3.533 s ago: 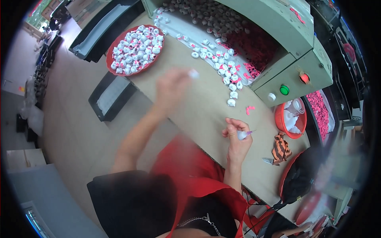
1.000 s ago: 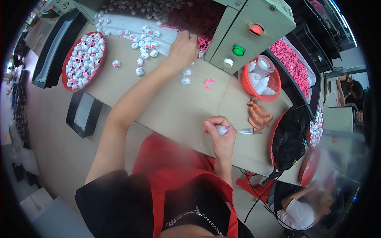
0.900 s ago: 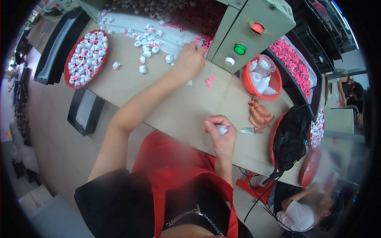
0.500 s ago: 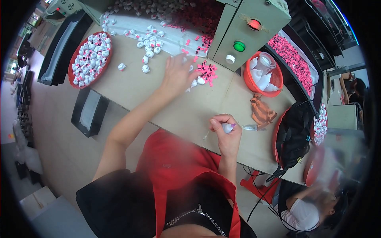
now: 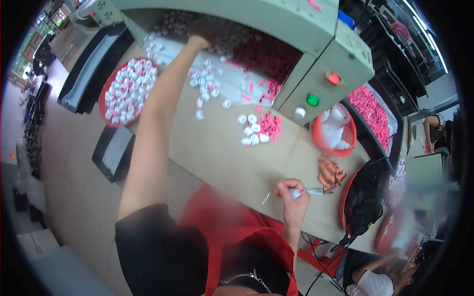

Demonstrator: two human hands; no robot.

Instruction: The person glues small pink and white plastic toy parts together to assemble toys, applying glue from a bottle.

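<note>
My left arm stretches far forward, and my left hand is inside the shaded opening of a pale green machine, over a heap of small white pieces. Shadow hides its fingers. Close to the table's near edge, my right hand is closed around a small white squeeze bottle with a purple tip. Between the hands, a small group of round white pieces lies beside a cluster of pink pieces on the tabletop. More white pieces are scattered on the white sheet at the opening.
At left stands a red basket full of white pieces, with black trays around it. To the right are an orange basket of white bottles, a striped orange cloth, a black bag and a tray of pink pieces. Another person sits lower right.
My left hand has left the small group of pieces and reached forward into the machine opening. The right hand still grips the bottle. The view has shifted, so the table appears lower.
</note>
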